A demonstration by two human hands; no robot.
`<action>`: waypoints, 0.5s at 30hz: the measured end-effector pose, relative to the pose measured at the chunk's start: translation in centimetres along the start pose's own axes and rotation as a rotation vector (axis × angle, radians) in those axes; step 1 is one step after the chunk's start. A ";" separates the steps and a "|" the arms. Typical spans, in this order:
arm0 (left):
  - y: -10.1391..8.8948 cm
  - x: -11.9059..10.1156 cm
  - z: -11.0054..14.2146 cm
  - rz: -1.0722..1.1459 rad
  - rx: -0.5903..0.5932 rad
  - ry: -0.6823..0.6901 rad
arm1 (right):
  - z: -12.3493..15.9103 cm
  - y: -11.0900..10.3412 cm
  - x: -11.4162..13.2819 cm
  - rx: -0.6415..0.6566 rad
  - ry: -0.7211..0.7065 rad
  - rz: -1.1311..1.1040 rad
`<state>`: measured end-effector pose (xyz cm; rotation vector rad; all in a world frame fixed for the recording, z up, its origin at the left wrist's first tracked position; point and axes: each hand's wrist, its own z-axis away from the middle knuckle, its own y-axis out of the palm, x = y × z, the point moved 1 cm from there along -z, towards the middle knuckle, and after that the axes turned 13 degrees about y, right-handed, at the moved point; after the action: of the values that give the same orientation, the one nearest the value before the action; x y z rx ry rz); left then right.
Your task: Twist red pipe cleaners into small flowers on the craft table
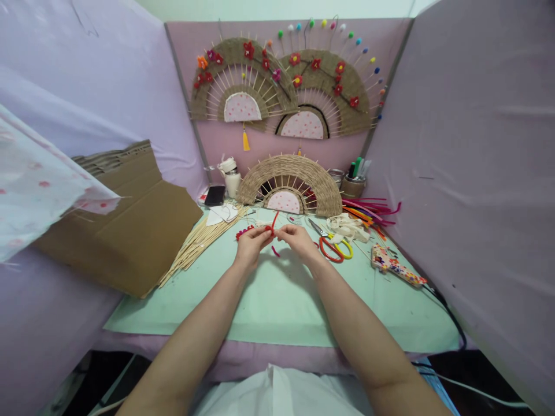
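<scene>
Over the middle of the pale green table my two hands meet at a red pipe cleaner (275, 219), one end of which sticks up. My left hand (254, 242) pinches its bunched red part between thumb and fingers. From the other side my right hand (297, 238) has its fingertips pressed together at the same piece; the tips hide what exactly they grip. A short magenta-red pipe cleaner piece (276, 251) lies on the table just below the hands. Several small red and pink pieces (244, 232) lie beside my left hand.
Scissors with red handles (332, 249), yellow-handled ones (347, 247), a patterned glue gun (396, 266) and loose pipe cleaners (373, 209) lie right. Thin sticks (203, 234) and cardboard (125, 225) are left. A twine-wrapped fan (292, 167) stands behind; flowered fans (243, 52) hang above.
</scene>
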<state>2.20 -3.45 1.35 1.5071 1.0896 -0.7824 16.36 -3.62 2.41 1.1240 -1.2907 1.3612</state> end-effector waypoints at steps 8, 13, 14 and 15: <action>-0.4 -0.6 0.2 0.006 0.007 -0.122 | -0.1 0.1 0.2 -0.060 -0.395 0.220; -0.2 -0.8 0.3 -0.004 0.075 -0.083 | 0.2 0.3 0.2 -0.089 -0.515 0.362; -0.2 -0.8 0.3 -0.006 0.086 -0.075 | 0.2 0.3 0.2 -0.105 -0.510 0.363; -0.2 -0.7 0.2 -0.008 0.097 -0.070 | 0.1 0.3 0.1 -0.116 -0.504 0.359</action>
<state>1.75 -3.85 1.88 1.5450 1.0183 -0.8978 16.08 -3.75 2.50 1.2408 -1.9883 1.2722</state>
